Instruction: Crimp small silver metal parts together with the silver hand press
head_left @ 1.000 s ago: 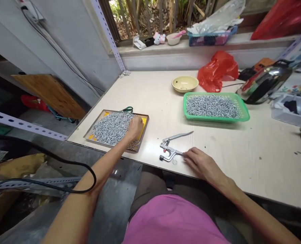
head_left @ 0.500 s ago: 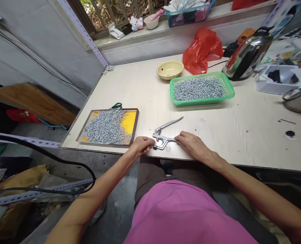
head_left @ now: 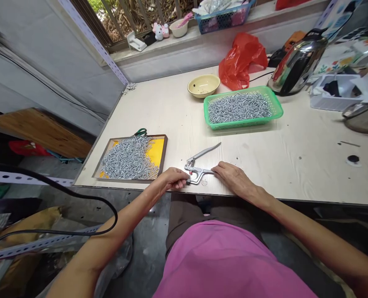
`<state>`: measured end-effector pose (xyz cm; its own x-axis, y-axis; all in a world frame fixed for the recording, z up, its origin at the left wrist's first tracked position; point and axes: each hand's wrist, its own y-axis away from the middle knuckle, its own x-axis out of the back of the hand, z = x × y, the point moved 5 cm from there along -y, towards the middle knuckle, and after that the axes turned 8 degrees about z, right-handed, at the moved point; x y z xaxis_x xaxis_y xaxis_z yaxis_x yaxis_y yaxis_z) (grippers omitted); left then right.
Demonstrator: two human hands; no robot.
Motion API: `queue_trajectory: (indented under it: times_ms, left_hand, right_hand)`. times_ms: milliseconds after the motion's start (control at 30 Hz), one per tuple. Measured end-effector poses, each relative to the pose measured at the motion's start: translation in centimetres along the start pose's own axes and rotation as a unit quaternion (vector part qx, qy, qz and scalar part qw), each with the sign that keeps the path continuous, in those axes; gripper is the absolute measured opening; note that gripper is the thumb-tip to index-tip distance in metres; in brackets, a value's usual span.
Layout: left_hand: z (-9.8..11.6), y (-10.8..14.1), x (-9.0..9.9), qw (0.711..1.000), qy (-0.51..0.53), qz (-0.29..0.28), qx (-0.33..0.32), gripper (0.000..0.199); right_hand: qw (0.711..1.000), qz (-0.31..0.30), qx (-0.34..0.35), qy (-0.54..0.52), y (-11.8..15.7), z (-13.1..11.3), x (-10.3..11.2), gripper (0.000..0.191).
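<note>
Silver snap-fastener pliers [head_left: 202,171] lie near the front edge of the table, their handles spread and a spring between them. My right hand [head_left: 235,177] is closed around the end of the lower handle. At the jaw, my left hand [head_left: 175,179] pinches its fingertips together; whatever is between them is too small to make out. A bit of red shows in the jaw opening. Left of the pliers is a shallow brown-rimmed tray [head_left: 163,155] with a yellow bottom, heaped with small shiny metal pieces [head_left: 128,159].
Farther back stands a green basket [head_left: 244,123] full of similar metal pieces. Behind it are a cream bowl [head_left: 204,86], a red plastic bag [head_left: 241,62] and a steel kettle [head_left: 298,62]. Green-handled scissors [head_left: 141,132] poke out behind the tray. A black cable [head_left: 87,198] loops at left.
The view has shifted slightly. My left fingertips still pinch at the pliers' jaw, and my right hand keeps its hold on the lower handle. The pliers' handles remain spread.
</note>
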<state>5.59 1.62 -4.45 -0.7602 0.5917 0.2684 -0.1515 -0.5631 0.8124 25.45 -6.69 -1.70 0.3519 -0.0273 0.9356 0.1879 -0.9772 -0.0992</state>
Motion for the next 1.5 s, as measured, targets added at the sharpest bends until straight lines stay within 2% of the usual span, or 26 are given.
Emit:
queue_trajectory:
  times_ms: [167,267,300,367,433,500,567,733,900,1100,1167,1200,1267,1333,1367,1433,1500]
  left_hand:
    - [-0.1,0.7,-0.2,0.999,-0.02,-0.007,0.025,0.025]
    - [-0.2,1.2,-0.4,1.0,-0.001,0.002,0.02,0.022]
    - [-0.3,1.4,-0.4,1.0,0.003,0.004,0.018,0.02]
    - [-0.6,1.5,-0.5,1.0,0.003,0.005,0.013,0.019]
    - [-1.0,1.5,-0.6,1.0,-0.003,-0.003,0.01,0.018]
    - [-1.3,1.3,-0.7,1.0,-0.003,-0.013,0.006,0.017]
    - [-1.6,1.2,-0.8,1.0,0.002,-0.02,0.003,0.017]
    - [-2.1,1.3,-1.0,1.0,0.003,-0.021,0.002,0.022]
    - [-2.1,1.7,-1.3,1.0,0.008,-0.011,0.006,0.024]
    - [-2.3,2.4,-1.3,1.0,0.01,0.004,0.004,0.028]
    - [-2.3,3.0,-1.2,1.0,-0.02,0.015,-0.017,0.03]
    - [-2.2,3.4,-1.1,0.997,-0.053,0.039,-0.043,0.03]
    - [-1.4,4.5,-0.6,0.97,-0.15,0.138,-0.134,0.028]
    - [0.0,5.7,-0.7,0.901,-0.255,0.246,-0.249,0.024]
    - [0.6,6.2,-1.1,0.862,-0.298,0.277,-0.304,0.023]
    - [1.8,6.4,-2.5,0.796,-0.359,0.276,-0.401,0.033]
    - [2.7,5.8,-3.9,0.754,-0.398,0.236,-0.465,0.05]
  right_hand:
    - [1.0,-0.017,0.019,0.008,-0.2,-0.1,0.4,0.027]
    - [0.999,-0.002,0.04,0.004,-0.5,0.1,0.8,0.026]
    - [0.999,0.01,0.049,0.004,-0.7,0.2,1.0,0.032]
    - [0.997,0.028,0.07,0.004,-1.3,0.7,1.1,0.056]
    - [0.996,0.022,0.09,0.007,-2.3,1.3,0.7,0.079]
    - [0.994,-0.007,0.108,0.016,-3.4,1.8,0.1,0.092]
    - [0.991,-0.034,0.124,0.023,-4.4,2.0,-0.4,0.096]
    - [0.99,-0.043,0.135,0.027,-5.3,1.4,0.0,0.093]
    - [0.99,-0.039,0.124,0.044,-4.7,0.5,0.9,0.078]
    - [0.991,-0.022,0.116,0.056,-4.2,0.2,0.7,0.065]
    - [0.991,-0.022,0.116,0.057,-4.1,0.1,0.5,0.062]
    - [0.991,-0.024,0.117,0.057,-4.1,0.0,0.5,0.06]
    - [0.991,-0.025,0.119,0.056,-4.0,-0.1,0.5,0.057]
    - [0.991,-0.022,0.121,0.053,-3.9,-0.2,0.5,0.057]
    - [0.991,-0.02,0.123,0.051,-3.8,-0.3,0.6,0.057]
    - [0.991,-0.018,0.125,0.049,-3.9,-0.4,0.6,0.059]
    - [0.991,-0.016,0.124,0.046,-3.9,-0.6,0.6,0.061]
